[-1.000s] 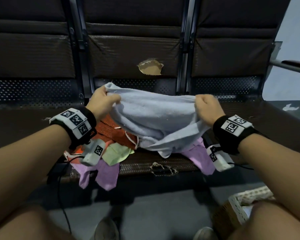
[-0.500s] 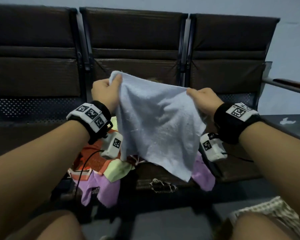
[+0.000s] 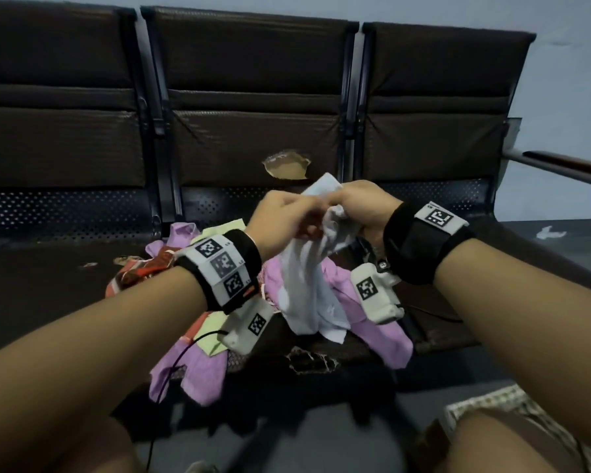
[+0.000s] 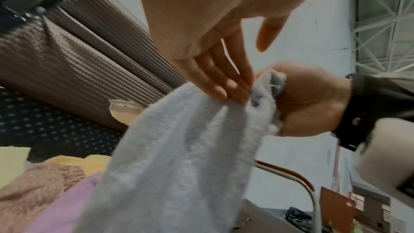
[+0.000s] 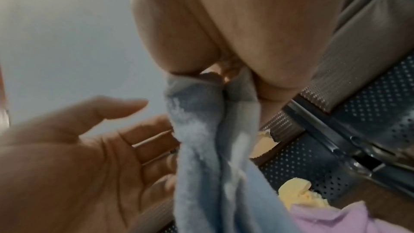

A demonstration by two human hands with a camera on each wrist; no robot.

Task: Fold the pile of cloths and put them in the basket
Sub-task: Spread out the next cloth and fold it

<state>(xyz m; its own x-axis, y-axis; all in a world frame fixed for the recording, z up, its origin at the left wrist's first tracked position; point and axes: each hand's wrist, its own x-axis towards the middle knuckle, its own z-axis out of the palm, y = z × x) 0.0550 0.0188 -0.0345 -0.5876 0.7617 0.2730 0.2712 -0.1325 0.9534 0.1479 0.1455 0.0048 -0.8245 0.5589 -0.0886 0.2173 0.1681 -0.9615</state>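
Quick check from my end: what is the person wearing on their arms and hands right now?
The arms are bare, no sleeves or gloves. Each wrist carries a black band with white panels printed with square black-and-white codes; three show on the left band. A white camera box with its own code hangs under each wrist, and a thin black cable trails from the left one.

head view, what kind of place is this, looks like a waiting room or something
Probably a waiting area or public hall. A row of linked dark seats with perforated metal panels stands against a plain wall, and the middle backrest has a tear. The pile of cloths lies on the middle seat.
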